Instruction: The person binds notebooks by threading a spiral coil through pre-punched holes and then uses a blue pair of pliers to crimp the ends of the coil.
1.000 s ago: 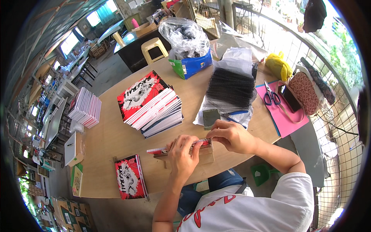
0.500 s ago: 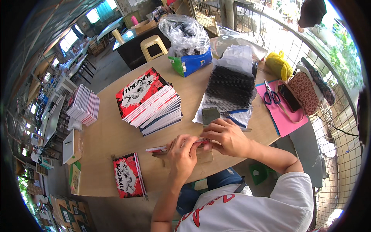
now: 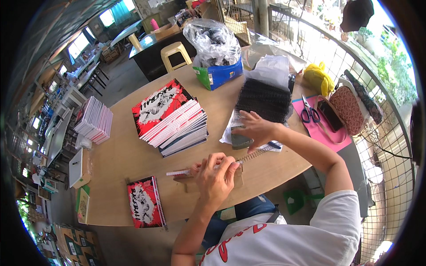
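Note:
Near the table's front edge my left hand is closed around a notebook. Only a thin strip of its white edge shows; the hand hides most of it. Beneath it is a small wooden stand. A thin spiral binding coil sticks out from the notebook's right end and points toward the far right. My right hand is open, fingers spread, over a dark grey block. Whether it touches the block I cannot tell. Beyond lies a pile of black binding coils on white wrapping.
A bound notebook lies left of my hands. Behind it rises a stack of red-covered notebooks, with another stack at far left. A blue-green box holds plastic bags. Scissors and a phone rest on pink paper.
My right hand has left the notebook and moved up and right, its fingers opening. The coil at the notebook's right end now shows. My left hand keeps its hold.

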The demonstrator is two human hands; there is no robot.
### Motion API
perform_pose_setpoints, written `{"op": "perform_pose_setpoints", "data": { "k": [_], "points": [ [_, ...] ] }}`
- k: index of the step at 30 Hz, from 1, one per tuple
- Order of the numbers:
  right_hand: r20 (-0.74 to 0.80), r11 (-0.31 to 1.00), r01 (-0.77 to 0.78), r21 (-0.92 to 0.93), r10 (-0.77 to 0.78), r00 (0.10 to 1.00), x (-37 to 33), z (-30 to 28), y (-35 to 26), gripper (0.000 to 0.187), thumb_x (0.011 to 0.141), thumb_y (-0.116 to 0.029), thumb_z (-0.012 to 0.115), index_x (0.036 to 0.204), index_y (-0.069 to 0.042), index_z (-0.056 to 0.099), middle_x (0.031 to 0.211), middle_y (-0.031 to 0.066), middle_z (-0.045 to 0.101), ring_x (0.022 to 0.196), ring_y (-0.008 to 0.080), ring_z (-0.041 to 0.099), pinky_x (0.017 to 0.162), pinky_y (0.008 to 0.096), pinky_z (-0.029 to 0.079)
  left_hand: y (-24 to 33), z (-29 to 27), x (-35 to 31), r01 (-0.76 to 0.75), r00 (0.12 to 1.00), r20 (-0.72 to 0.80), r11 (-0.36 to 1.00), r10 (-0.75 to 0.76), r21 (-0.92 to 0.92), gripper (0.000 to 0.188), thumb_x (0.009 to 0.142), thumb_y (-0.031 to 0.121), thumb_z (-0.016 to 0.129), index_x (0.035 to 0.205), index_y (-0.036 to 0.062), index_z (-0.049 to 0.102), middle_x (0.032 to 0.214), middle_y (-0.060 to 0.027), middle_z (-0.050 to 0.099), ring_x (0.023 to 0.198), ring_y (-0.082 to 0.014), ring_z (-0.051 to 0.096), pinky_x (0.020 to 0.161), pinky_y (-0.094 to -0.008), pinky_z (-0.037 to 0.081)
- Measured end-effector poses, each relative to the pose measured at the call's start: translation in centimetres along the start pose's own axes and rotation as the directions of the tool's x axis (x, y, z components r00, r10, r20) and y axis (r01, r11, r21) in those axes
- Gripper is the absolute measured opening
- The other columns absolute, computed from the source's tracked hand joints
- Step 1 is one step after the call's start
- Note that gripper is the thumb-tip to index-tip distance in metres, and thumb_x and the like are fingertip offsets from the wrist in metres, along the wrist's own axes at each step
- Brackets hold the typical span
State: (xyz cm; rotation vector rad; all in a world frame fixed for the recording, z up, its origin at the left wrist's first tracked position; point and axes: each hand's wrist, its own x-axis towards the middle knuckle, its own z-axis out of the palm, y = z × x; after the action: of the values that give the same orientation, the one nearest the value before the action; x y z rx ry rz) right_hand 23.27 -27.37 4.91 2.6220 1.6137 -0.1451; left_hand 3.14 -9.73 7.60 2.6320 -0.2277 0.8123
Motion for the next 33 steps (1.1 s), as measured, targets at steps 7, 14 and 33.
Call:
{"op": "perform_pose_setpoints", "data": {
  "k": [7,14,33],
  "points": [
    [-0.084,0.598,0.142,0.789,-0.124,0.989,-0.1,-4.3,1.4,0.066,0.085,-0.051,0.074,0.132,-0.004,0.066,0.131,0.0243,0.058,0.134,0.0375,0.048,0.111,0.048,0.037,-0.8,-0.7,0.3,0.022,0.993,-0.12,1.0,-0.019,0.022,0.02,0.087,0.032,0.076,0.095,0.0149,0.069,0.094,-0.0001,0.064,0.088,-0.0213,0.063,0.083,-0.0425,0.039],
    [0.074,0.361,0.08,0.929,-0.394,0.916,0.6,-3.2,0.1,0.069,0.093,-0.049,0.064,0.126,0.011,0.064,0.137,0.0256,0.059,0.128,0.0351,0.054,0.11,0.0416,0.038,-2.8,-0.2,-0.8,-0.01,0.999,-0.042,0.999,0.008,-0.046,0.018,0.089,0.032,0.074,0.094,0.0172,0.066,0.093,0.0003,0.065,0.084,-0.0223,0.063,0.078,-0.0378,0.041],
    [0.069,0.556,0.065,0.829,-0.217,0.974,1.6,-2.8,-1.5,0.062,0.095,-0.05,0.06,0.125,0.003,0.069,0.118,0.024,0.067,0.107,0.0345,0.063,0.095,0.04,0.048,-4.2,-1.7,-0.8,0.064,0.993,-0.091,0.996,-0.07,-0.067,0.032,0.08,0.021,0.083,0.1,0.0095,0.062,0.093,-0.0049,0.065,0.089,-0.0281,0.064,0.08,-0.0422,0.045]
  ]
}}
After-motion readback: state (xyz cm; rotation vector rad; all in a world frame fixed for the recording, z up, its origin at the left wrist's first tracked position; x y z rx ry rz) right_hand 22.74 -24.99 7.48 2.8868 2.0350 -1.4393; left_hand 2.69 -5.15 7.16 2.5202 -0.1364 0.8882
